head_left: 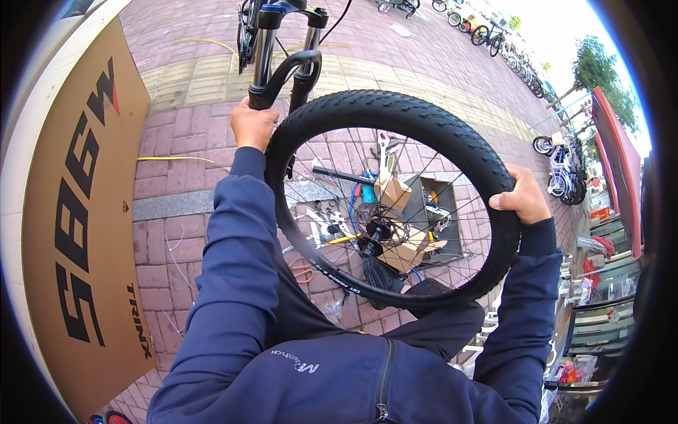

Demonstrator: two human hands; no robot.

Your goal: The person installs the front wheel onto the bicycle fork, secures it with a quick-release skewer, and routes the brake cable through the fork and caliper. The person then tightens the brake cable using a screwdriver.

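The left hand (254, 128) grips a lower leg of the bike fork (263, 67); the wheel (374, 239) is between the hands, above tools (330, 227) on the brick paving (176, 251), its tyre (406, 107) clasped in the right hand (524, 198). Best, I judge, to keep the fork steady and guide the wheel gently, clear of knocks

Bright daylight, overexposed sky (575, 22), bent edges
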